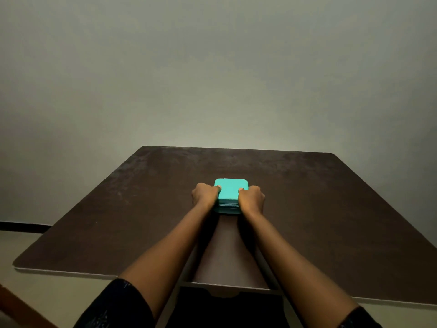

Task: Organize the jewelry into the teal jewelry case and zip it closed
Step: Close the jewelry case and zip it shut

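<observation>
Teal jewelry case (230, 191) sits flat on the dark brown table (319, 209), about mid-table and closed, lid down, with the seam of its zipper showing along the near edge. Both hands are on it! The left hand (205, 194) clamps the case's left side, fingers curled, thumb up on the lid. The right hand (251, 197) mirrors it on the right side, thumb tip on top as well. Both forearms stretch straight out over the table, dark sleeves (113, 306) at the elbows. A plain pale wall (212, 67) rises behind.
</observation>
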Demonstrator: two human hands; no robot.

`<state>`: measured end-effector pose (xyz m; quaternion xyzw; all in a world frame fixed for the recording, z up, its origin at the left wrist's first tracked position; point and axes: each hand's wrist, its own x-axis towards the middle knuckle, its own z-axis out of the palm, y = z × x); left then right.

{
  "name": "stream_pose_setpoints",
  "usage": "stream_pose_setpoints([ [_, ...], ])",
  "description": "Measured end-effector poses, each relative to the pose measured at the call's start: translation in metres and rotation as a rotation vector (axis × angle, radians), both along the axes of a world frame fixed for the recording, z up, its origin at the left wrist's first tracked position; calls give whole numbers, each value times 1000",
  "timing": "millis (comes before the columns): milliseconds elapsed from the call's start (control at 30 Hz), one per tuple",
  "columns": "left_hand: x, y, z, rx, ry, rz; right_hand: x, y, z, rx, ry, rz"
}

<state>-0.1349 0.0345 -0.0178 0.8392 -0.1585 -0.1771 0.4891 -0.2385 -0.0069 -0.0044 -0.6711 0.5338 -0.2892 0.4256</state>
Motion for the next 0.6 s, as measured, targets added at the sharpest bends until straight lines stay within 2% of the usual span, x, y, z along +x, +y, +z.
stream_pose_setpoints([
  [333, 17, -45, 3, 23, 29, -15, 24, -50, -3, 27, 0, -51],
  [600, 21, -54, 4, 45, 15, -28, 27, -51, 2, 14, 1, -66],
])
